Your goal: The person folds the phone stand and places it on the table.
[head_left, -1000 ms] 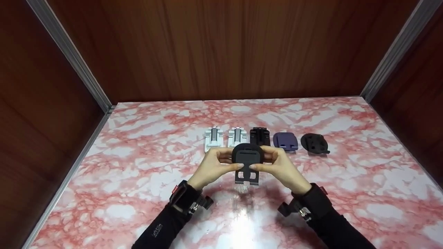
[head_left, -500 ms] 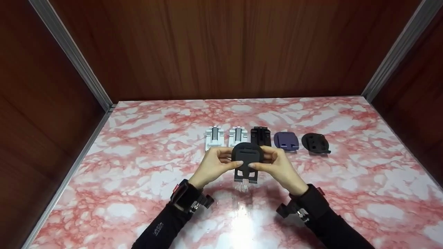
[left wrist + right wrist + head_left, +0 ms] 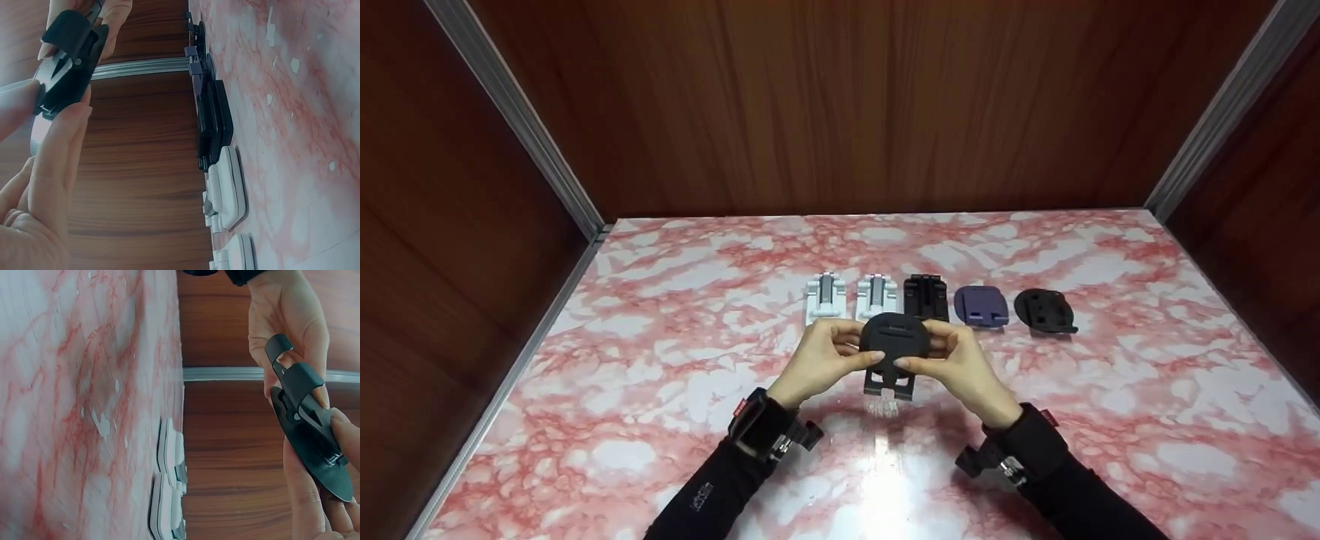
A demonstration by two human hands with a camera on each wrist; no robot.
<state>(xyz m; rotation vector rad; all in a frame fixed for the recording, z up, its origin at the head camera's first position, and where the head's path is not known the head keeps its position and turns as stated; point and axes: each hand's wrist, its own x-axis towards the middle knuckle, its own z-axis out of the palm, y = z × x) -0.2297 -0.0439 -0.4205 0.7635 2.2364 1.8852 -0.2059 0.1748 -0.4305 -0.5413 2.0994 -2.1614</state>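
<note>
A black folding phone stand (image 3: 894, 334) with a round base plate is held up above the table in front of me. My left hand (image 3: 822, 360) pinches its left side, thumb on the near face and fingers behind. On the opposite side my right hand (image 3: 960, 367) pinches it the same way. The slotted lower part hangs below the round plate, ending in two hooked lips. In the right wrist view the curved hooks of the phone stand (image 3: 306, 382) stick out from the thin disc. From the left wrist, the black stand (image 3: 70, 64) shows edge-on between both hands' fingers.
Behind the hands, a row of folded stands lies on the red-and-white marbled table (image 3: 660, 360): two white ones (image 3: 826, 295) (image 3: 876, 291), a black one (image 3: 925, 295), a purple round one (image 3: 982, 306) and a black round one (image 3: 1045, 310). Wooden panels (image 3: 877, 105) enclose the table.
The held phone stand has tipped slightly, its round plate leaning and its lower end shifting a little left. Both hands keep their grip, the right hand moving slightly left. The row of stands stays put.
</note>
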